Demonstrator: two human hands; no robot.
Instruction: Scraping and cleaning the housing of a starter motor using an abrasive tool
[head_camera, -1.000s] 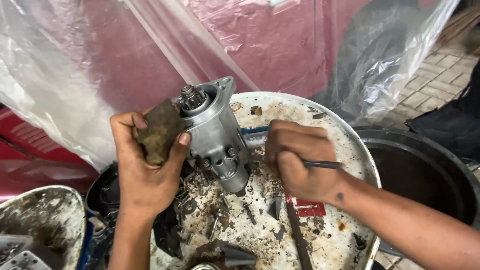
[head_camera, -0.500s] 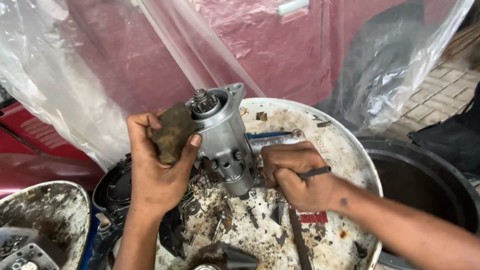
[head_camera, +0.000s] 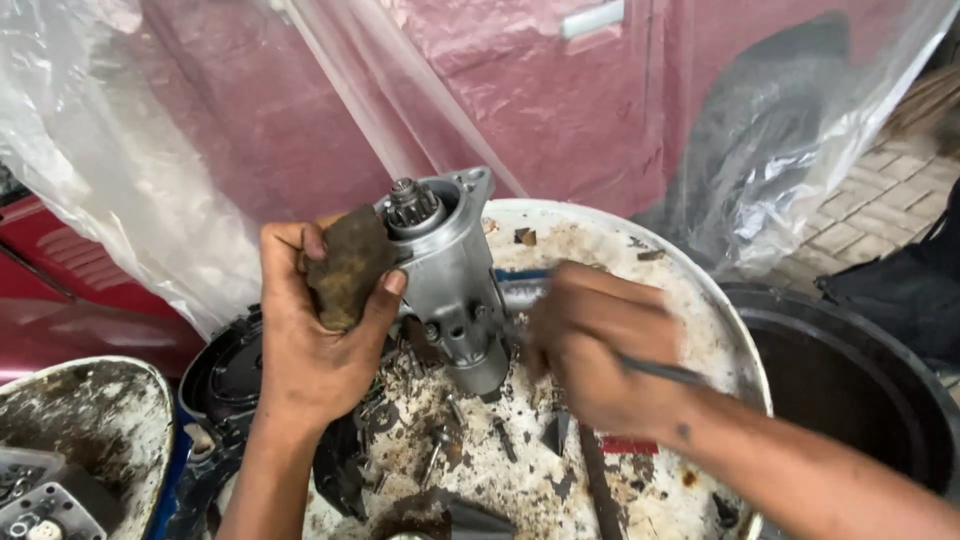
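Left hand clamped on a grimy rag pressed to the starter motor, held above the dirty round drum top. Right hand, blurred, closed on a thin tool just right of the housing. Risk: greasy rag slipping, motor dropping among loose bolts. Long axis tilted, pinion gear up-left.

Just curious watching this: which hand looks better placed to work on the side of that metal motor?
Probably the right hand: it holds a thin tool at the starter motor. The left hand steadies the motor with a dirty rag.
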